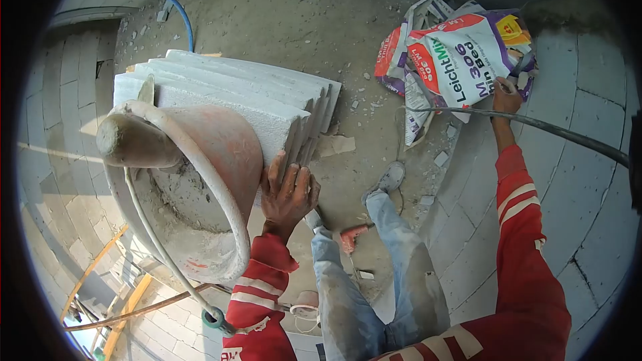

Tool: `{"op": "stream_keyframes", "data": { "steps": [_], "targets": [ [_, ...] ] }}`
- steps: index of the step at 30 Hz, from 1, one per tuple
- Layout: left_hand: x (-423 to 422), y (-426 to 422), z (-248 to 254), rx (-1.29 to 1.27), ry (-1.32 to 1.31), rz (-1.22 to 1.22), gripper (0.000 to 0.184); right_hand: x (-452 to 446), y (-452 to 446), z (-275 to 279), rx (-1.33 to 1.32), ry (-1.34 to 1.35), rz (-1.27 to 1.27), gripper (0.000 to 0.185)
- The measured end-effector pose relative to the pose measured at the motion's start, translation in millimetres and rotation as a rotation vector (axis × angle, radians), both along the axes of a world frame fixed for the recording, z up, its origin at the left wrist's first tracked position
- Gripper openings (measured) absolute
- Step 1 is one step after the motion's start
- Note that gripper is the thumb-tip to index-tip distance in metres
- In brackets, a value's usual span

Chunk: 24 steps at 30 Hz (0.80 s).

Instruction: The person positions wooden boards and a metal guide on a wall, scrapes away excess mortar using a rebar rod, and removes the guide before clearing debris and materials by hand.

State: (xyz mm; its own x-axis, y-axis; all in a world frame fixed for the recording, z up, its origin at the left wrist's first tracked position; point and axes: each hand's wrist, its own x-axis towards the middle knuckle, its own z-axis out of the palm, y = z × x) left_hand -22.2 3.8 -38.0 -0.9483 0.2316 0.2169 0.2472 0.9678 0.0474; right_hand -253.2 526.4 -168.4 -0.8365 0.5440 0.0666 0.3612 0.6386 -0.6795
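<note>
Left hand (289,192): fingers spread against the white slabs (231,93); gentle, flat contact would spare their edges.
Right hand (507,99): at the printed bag (461,60), grip cannot be told; a firm fold would hold best.
Bag: crumpled on the floor (281,20).
Obstacle: black cable (568,135) crossing by the right wrist.
Beside slabs: mortar-crusted bucket (224,137).
Near feet: red drill (352,235).

Worn on the head, the camera is facing forward and steeply down, looking closely at the bucket (224,135) and showing the floor (267,17) beyond it.
</note>
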Motion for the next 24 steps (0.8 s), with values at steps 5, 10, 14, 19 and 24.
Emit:
{"op": "stream_keyframes", "data": {
  "steps": [5,10,14,19,24],
  "targets": [
    [3,-4,-4,0.095,0.016,-0.041,0.024,109,-30,85,0.118,0.037,0.093,0.007],
    [4,-2,7,0.221,-0.081,-0.031,0.035,237,-65,175,0.267,0.074,0.058,0.009],
    [20,-11,-10,-0.134,0.055,-0.129,0.042,323,-111,275,0.266,0.159,0.096,0.01],
    [88,29,123,1.099,-0.499,0.077,0.06,407,-171,364,0.361,0.155,0.261,0.013],
    [175,43,211,1.282,-0.5,0.182,0.08,471,-253,406,0.28,-0.05,0.618,0.014]
  ]
}}
